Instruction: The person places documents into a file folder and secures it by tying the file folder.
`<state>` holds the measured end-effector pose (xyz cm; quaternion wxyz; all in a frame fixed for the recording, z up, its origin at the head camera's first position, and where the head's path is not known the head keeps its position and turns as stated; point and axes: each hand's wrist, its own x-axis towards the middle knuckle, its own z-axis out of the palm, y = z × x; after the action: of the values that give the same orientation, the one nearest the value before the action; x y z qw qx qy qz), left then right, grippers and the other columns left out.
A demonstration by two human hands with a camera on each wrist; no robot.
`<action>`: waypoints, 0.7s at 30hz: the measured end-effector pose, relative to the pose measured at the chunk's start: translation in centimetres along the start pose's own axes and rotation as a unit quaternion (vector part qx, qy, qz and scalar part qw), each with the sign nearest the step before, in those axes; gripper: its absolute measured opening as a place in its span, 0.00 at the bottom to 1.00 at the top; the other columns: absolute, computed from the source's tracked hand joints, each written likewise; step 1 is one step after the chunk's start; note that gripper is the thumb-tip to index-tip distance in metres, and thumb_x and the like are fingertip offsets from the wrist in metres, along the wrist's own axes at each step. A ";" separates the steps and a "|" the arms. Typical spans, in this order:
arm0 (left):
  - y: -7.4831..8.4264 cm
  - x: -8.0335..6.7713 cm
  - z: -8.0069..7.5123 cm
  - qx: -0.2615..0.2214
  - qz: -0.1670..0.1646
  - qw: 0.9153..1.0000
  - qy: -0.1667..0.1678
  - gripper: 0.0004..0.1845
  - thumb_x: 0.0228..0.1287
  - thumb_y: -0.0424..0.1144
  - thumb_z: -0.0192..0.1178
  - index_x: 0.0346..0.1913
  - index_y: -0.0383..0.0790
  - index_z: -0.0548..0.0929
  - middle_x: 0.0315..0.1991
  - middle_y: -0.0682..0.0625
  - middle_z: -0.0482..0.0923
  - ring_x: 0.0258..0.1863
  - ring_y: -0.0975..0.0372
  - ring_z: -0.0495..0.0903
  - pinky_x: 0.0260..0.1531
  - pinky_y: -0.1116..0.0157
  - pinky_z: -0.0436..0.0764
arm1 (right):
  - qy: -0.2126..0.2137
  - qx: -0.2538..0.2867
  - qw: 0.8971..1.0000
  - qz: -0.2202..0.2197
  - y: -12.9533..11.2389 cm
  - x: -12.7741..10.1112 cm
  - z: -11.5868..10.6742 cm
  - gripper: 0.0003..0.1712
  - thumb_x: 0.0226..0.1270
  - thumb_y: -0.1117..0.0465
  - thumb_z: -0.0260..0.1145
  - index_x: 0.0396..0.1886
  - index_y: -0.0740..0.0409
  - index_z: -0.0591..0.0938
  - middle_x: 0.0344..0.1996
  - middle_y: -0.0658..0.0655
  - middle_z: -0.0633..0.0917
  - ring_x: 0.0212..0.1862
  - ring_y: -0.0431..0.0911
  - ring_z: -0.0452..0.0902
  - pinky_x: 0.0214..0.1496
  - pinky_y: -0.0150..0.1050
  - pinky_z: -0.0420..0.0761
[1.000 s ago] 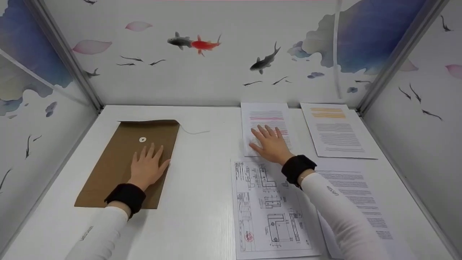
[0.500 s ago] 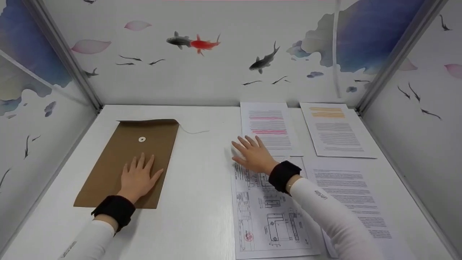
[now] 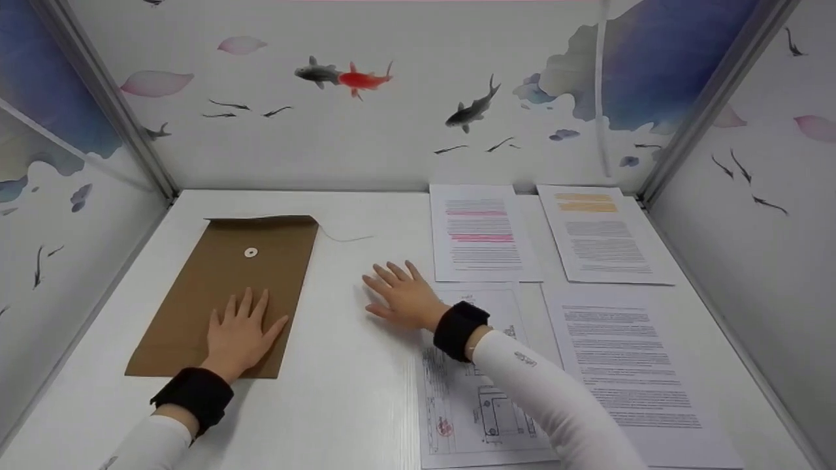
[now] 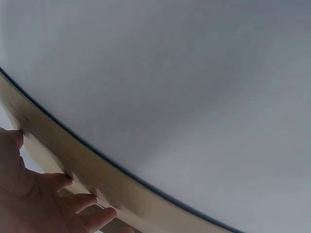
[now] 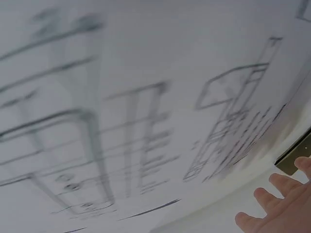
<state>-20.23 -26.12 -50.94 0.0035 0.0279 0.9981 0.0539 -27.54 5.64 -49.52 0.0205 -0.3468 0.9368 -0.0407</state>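
My left hand (image 3: 236, 334) lies with spread fingers on the lower part of a brown document envelope (image 3: 228, 274). The envelope has a white button (image 3: 251, 252) near its top and a thin string (image 3: 346, 239) trailing from its upper right corner. In the left wrist view the fingertips (image 4: 104, 213) touch the envelope's tan surface. My right hand (image 3: 403, 299), fingers extended, hovers over the white table (image 3: 353, 365) between the envelope and the papers. Its forearm passes above a sheet with a technical drawing (image 3: 450, 398). Nothing is in the right hand.
At the back right are a page with pink highlighting (image 3: 483, 254) and another with orange highlighting (image 3: 601, 241). A plain text page (image 3: 627, 365) lies at the front right. White panels (image 3: 392, 150) printed with fish enclose the table on three sides.
My right hand has moved left and down from the pink-highlighted page, past the drawing's top. My left hand has slid down the envelope toward its bottom edge.
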 end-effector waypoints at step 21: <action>1.4 -2.1 -0.1 -0.003 0.037 0.999 0.007 0.40 0.75 0.59 0.52 0.78 0.34 0.62 0.77 0.28 0.59 0.77 0.31 0.59 0.71 0.31 0.61 | -0.022 -0.029 0.998 -0.044 -7.2 2.7 1.0 0.34 0.80 0.41 0.52 0.81 0.38 0.60 0.82 0.50 0.62 0.83 0.50 0.56 0.85 0.55 0.54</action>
<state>-18.03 -24.90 -50.69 -0.0058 0.0645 0.9962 0.0576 -24.88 -1.59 -49.90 0.0293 -0.3891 0.9207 -0.0067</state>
